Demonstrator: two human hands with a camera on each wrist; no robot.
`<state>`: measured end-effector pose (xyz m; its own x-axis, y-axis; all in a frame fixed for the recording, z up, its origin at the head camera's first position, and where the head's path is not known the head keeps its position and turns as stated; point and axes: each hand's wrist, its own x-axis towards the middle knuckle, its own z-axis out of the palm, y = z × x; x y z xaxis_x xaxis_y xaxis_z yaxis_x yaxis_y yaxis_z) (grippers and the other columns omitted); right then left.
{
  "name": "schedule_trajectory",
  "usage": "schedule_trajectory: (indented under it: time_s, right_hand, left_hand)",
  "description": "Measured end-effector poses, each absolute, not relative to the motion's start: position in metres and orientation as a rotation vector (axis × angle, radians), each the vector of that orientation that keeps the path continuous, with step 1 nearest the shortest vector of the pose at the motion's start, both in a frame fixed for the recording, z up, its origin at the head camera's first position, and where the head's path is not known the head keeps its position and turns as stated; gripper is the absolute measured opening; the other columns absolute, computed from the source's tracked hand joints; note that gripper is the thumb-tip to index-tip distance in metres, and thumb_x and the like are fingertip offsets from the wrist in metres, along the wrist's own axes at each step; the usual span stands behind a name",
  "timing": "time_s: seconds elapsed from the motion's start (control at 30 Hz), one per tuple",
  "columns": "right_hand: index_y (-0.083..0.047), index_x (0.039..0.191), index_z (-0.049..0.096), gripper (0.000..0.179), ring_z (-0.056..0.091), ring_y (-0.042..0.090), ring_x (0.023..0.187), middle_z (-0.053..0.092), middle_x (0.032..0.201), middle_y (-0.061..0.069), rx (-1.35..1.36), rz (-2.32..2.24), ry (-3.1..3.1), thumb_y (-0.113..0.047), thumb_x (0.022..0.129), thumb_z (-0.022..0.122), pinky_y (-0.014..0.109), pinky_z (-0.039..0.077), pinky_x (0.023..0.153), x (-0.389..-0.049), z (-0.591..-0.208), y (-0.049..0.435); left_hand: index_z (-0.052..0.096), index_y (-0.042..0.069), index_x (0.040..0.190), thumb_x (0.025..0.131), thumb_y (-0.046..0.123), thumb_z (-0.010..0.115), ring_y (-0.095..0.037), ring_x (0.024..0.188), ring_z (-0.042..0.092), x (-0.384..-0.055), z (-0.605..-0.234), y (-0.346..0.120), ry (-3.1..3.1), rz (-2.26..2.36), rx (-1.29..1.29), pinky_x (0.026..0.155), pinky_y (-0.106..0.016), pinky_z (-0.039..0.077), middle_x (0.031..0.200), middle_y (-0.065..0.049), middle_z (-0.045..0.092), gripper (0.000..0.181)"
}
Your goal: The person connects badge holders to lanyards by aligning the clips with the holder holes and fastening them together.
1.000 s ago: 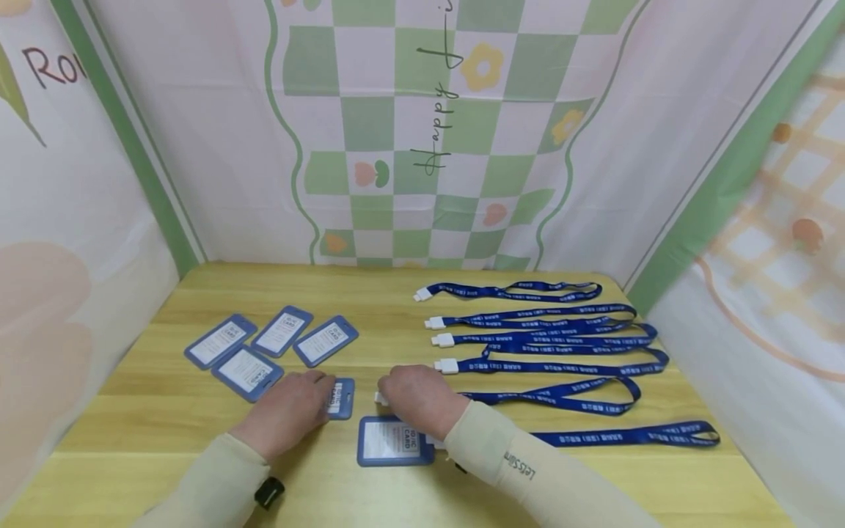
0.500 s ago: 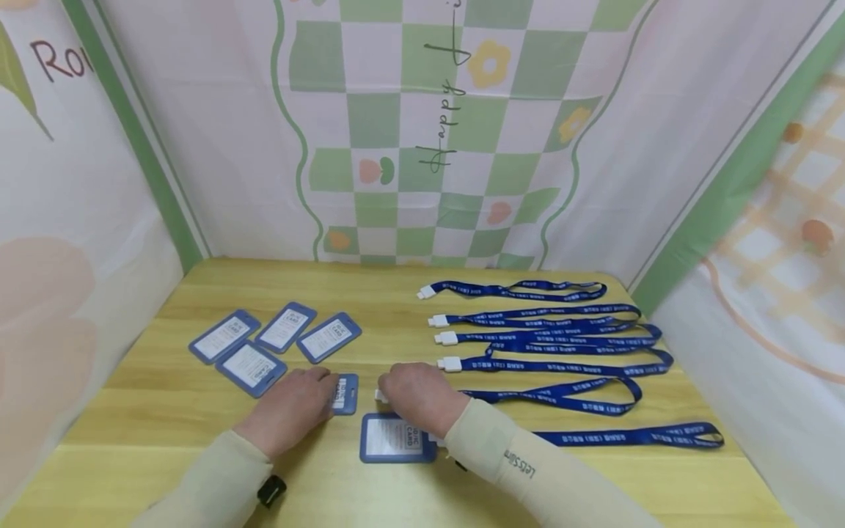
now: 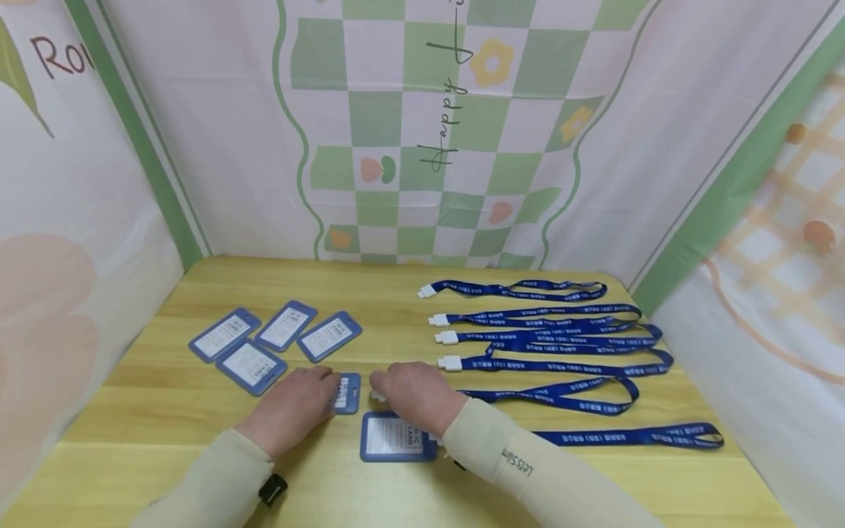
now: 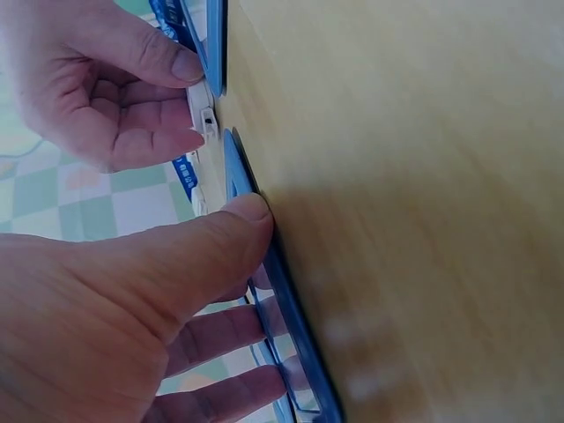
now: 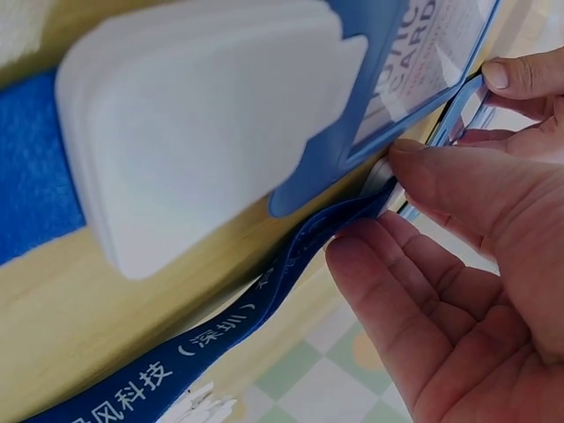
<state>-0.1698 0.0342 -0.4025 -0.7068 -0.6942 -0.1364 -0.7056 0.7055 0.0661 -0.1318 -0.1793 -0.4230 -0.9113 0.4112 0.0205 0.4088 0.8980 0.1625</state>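
Observation:
My left hand [image 3: 293, 407] holds a blue ID card holder [image 3: 348, 396] by its long edges, thumb on the near side and fingers along the far side, as the left wrist view shows. Its slotted end points right. Between thumb and fingers, my right hand [image 3: 422, 396] pinches the white plastic clip [image 4: 201, 110] of a blue lanyard [image 5: 282, 264]. That clip faces the slotted end, a short gap apart. Just below my right hand lies another card holder [image 3: 386, 438], with a lanyard's white clip [image 5: 194, 132] at its slotted end, partly hidden by my right wrist in the head view.
Several blue card holders [image 3: 251, 367] lie at the table's left. On the right, several blue lanyards [image 3: 548, 339] are laid in rows, white clips [image 3: 447, 337] pointing left. A printed cloth [image 3: 429, 132] hangs behind the wooden table [image 3: 317, 480].
The gap between the held clip and the held card holder has narrowed slightly, the right hand shifting a little left. The head view has tilted slightly; both grips look the same.

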Motion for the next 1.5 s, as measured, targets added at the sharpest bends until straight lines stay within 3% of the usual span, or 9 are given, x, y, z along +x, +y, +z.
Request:
schedule_trajectory:
  time_s: [0.6,0.93,1.2,1.5]
  right_hand:
    - [-0.023,0.106,0.074,0.011,0.061,0.004,0.071,0.072,0.087,-0.007,-1.224,0.215,2.776,-0.022,0.096,0.076,0.018,0.054,0.061,-0.1717,-0.4054,0.031]
    - [-0.022,0.11,0.075,0.013,0.064,0.004,0.074,0.073,0.088,-0.006,-1.257,0.243,2.788,-0.022,0.097,0.075,0.018,0.056,0.064,-0.1716,-0.406,0.0278]
    - [-0.022,0.11,0.075,0.011,0.065,0.005,0.075,0.073,0.088,-0.005,-1.261,0.249,2.79,-0.023,0.098,0.074,0.018,0.056,0.063,-0.172,-0.4057,0.0265]
    - [-0.022,0.111,0.075,0.013,0.065,0.005,0.075,0.073,0.089,-0.005,-1.266,0.246,2.784,-0.023,0.098,0.074,0.018,0.056,0.064,-0.1715,-0.4054,0.0253]
  left_hand:
    - [0.067,0.001,0.129,0.094,0.019,0.078,-0.037,0.109,0.069,-0.133,-0.4238,-0.1772,3.049,0.248,0.669,0.098,-0.052,0.059,0.123,-0.018,0.07,0.041]
    - [0.069,0.002,0.118,0.092,0.018,0.079,-0.033,0.096,0.07,-0.1334,-0.4243,-0.178,3.104,0.241,0.774,0.088,-0.048,0.061,0.111,-0.015,0.072,0.032]
    - [0.069,0.002,0.119,0.092,0.019,0.08,-0.033,0.099,0.07,-0.1336,-0.4241,-0.1769,3.089,0.254,0.753,0.09,-0.049,0.061,0.113,-0.015,0.072,0.033]
    - [0.069,0.005,0.112,0.092,0.018,0.079,-0.03,0.092,0.069,-0.1336,-0.426,-0.1762,3.12,0.256,0.786,0.084,-0.046,0.062,0.105,-0.011,0.071,0.026]
